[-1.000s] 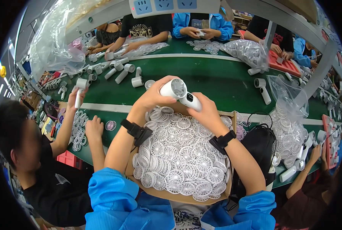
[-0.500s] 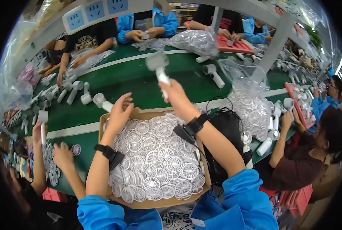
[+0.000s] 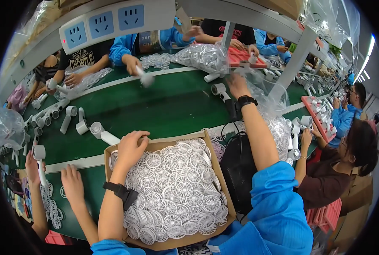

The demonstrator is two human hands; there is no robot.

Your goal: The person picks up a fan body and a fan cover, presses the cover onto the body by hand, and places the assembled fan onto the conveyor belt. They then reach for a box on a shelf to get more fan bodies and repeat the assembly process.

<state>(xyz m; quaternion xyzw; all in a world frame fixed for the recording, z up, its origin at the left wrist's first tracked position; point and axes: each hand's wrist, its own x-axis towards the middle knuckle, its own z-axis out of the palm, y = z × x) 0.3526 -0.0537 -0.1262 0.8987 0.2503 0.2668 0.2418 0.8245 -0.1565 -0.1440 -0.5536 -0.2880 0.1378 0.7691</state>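
Left hand [image 3: 132, 146] curls loosely over the cardboard box [image 3: 215, 157] rim, on the white grille discs [image 3: 176, 191], gripping nothing. White fan body [image 3: 102, 132] lies just beside it. Right hand [image 3: 239, 85] stretches across the green worktop [image 3: 164, 110]; grip unclear, clear plastic bag [image 3: 266, 95] crowding it.

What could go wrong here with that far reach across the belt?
1. The right hand is stretched far out by the clear plastic bag; the sleeve or forearm might snag it or nudge the white handheld units nearby.
2. The left hand rests on the rim of the cardboard box, which is heaped with white grille discs; leaning on it could tip discs out.
3. A neighbour's hand is close beside the box, so elbows may collide.
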